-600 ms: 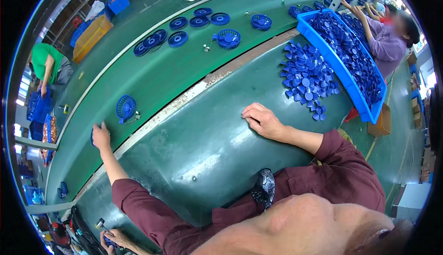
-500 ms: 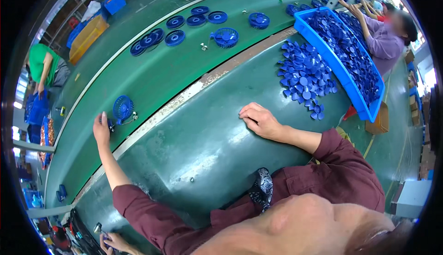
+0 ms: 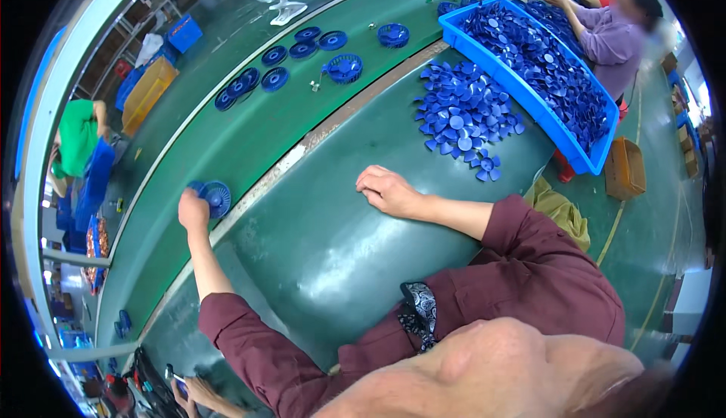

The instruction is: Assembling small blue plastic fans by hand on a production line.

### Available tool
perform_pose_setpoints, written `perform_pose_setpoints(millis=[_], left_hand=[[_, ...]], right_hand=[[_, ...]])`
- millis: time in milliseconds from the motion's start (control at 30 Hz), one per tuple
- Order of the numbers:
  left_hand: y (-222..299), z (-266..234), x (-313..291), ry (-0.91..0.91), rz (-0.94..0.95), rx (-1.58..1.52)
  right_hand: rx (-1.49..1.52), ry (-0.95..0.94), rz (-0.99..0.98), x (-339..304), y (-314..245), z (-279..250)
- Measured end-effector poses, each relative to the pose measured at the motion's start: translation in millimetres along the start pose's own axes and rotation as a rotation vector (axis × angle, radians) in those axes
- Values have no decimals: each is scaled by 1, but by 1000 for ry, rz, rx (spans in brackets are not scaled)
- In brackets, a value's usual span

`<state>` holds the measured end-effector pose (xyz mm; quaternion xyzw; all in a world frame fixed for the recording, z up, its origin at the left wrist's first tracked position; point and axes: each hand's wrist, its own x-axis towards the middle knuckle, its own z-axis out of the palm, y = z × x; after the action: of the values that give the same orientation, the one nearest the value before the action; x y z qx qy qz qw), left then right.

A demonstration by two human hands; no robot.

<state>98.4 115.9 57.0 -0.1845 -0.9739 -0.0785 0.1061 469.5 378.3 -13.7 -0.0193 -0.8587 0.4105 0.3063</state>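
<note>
Gripping housing (image 3: 218, 199), left hand (image 3: 193, 211); right (image 3: 387, 193) half-curled

Belt (image 3: 276, 127) is green, fan housing (image 3: 218, 199) and loose blades (image 3: 465, 112) dark blue, tray (image 3: 600, 153) brighter blue, sleeve (image 3: 243, 335) maroon, scarf (image 3: 420, 304) black-and-white paisley.

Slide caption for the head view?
Left hand at a blue fan guard on the green belt; right hand on the bench with piled blue fan blades.

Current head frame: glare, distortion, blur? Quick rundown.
Head view: white glare on the bench, below and left of the right hand; head view: fisheye bows the belt, corners go black; head view: the co-worker in purple is blurred at the head.
</note>
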Motion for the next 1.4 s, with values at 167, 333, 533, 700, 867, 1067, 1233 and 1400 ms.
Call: perform_pose_setpoints(millis=[167, 333, 533, 700, 867, 1067, 1233, 1400], left_hand=[[-5, -11, -22, 53, 206, -93], [50, -45, -108, -220, 233, -480], [73, -45, -148, -525, 318, -560], [30, -10, -52, 196, 113, -417], [-6, 15, -1, 154, -86, -371], [12, 24, -17, 1, 138, 42], [52, -19, -62, 131, 187, -225], [116, -82, -143, 95, 397, -351]], right_hand=[[-90, 44, -119, 0, 10, -3], [4, -56, 74, 4, 1, -13], [15, -81, 73, 6, -2, -10], [14, -96, 92, 6, -10, -9], [21, -92, 113, 8, -10, -9], [20, -92, 102, 7, -9, -11], [23, -71, 104, 3, -3, -11], [-11, -78, 93, 1, 0, -11]])
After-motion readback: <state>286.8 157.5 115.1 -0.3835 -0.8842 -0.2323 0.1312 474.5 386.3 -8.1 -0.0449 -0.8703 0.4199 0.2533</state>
